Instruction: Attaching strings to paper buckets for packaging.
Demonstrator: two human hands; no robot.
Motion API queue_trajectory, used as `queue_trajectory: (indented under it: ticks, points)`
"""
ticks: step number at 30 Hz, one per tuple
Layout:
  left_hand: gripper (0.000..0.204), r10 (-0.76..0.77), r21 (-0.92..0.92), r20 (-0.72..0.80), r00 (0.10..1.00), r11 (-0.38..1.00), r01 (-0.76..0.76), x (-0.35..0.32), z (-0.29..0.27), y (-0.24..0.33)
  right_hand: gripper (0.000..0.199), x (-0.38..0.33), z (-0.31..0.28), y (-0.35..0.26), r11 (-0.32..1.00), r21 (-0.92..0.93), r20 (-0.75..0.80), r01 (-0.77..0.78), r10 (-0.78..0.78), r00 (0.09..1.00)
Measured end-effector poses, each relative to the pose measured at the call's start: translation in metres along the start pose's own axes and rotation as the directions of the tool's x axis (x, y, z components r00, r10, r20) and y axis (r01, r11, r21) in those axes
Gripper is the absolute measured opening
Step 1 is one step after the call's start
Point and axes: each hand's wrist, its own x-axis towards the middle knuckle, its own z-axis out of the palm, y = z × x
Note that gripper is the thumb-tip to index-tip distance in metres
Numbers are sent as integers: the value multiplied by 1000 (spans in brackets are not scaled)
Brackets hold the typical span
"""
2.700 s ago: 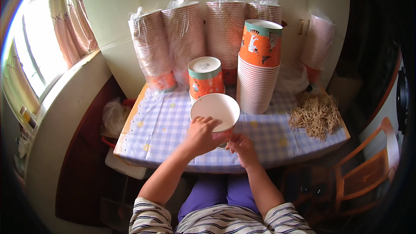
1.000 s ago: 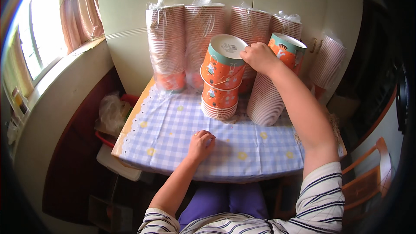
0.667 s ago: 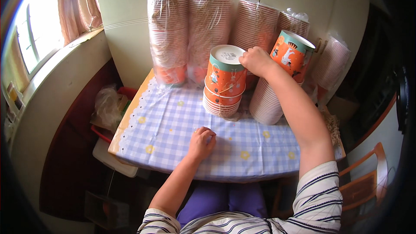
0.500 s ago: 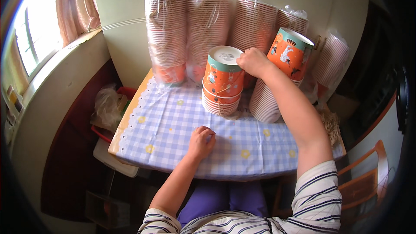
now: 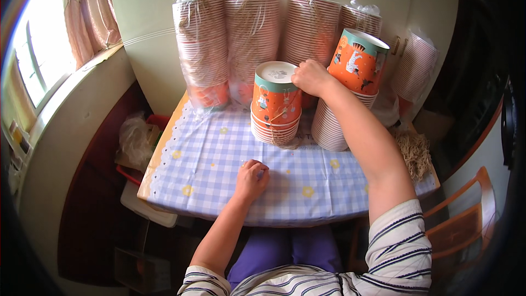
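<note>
Orange paper cup (image 5: 275, 101) tops short nested stack (image 5: 275, 130) at worktop (image 5: 219, 159) back; right hand (image 5: 311, 77) pinches its rim. Light, thin-walled, crushable — probably best gripped at stiff rim. Left hand (image 5: 251, 178) fisted, empty, resting on worktop.

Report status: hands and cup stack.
Right hand on top rim of orange cup stack. Left hand curled on checked tablecloth, empty. Taller cup stack close beside.

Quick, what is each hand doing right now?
Left hand: closed in a fist, resting on the tablecloth, holding nothing visible.
Right hand: gripping the upside-down orange paper cup.
</note>
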Motion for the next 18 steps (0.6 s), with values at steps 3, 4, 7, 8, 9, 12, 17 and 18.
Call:
queue_trajectory:
  ticks: [3,4,7,8,9,12,17,18]
  points:
    - [7,-3,1,4,1000,1000,3,0,-1,0,13,1,3,0,1000,0,4,8,-8,1000]
    - [7,-2,-2,3,1000,1000,2,0,-1,0,14,1,4,0,1000,-4,-2,18,-18,1000]
    - [7,0,4,7,1000,1000,0,0,0,0,15,-1,12,0,999,-31,-36,18,-19,999]
    - [7,0,4,10,1000,1000,0,1,0,0,15,-1,13,0,999,-28,-34,16,-17,999]
    - [7,-7,16,16,1000,1000,7,1,-1,1,15,-1,13,0,999,-27,-33,19,-20,999]
    - [7,-19,27,26,999,999,18,2,-3,5,15,-1,13,-1,999,-30,-22,26,-27,999]
    - [7,-19,37,31,999,999,18,1,-3,4,14,-1,10,-3,998,-37,-19,41,-42,999]
    - [7,-23,34,30,999,999,22,1,-4,4,13,0,9,-4,999,-20,16,36,-36,999]
